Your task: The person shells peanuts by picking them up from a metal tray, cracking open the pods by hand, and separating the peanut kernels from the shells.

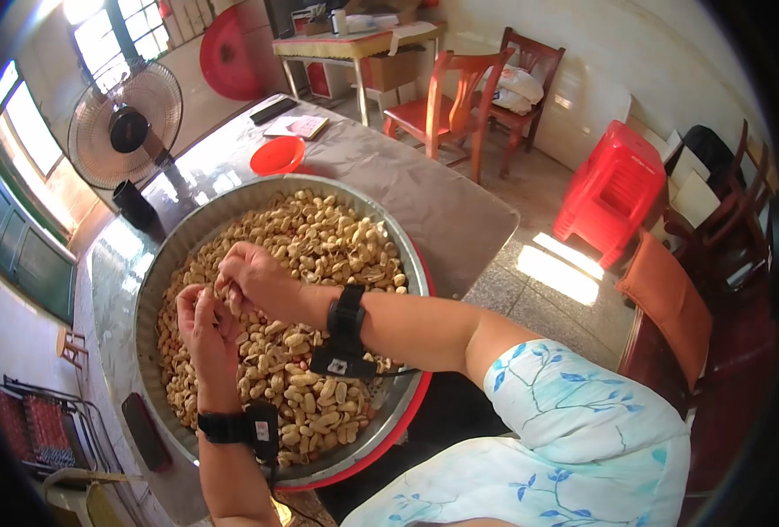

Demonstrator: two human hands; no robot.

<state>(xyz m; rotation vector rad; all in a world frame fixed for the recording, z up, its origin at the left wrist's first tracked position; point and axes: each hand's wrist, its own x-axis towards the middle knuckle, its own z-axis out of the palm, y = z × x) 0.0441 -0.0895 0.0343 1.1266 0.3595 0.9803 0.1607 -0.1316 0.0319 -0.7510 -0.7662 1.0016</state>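
A wide round metal basin (146, 351) is filled with unshelled peanuts (319, 386), with some loose bits of shell among them. Over its left part my left hand (205, 327) has its thumb and fingers pinched together. My right hand (259, 277) meets it from the right, also closed in a pinch. Between the fingertips of both hands is a peanut, mostly hidden by the fingers. Black straps with small boxes are on both wrists.
Under the basin shows a red rim (398, 430). On the table (460, 224) are a red bowl (277, 155), a black cup (134, 205), a notebook (297, 126) and a dark phone (146, 430). A fan (127, 129) stands behind; chairs (446, 105) and red stools (611, 189) stand right.
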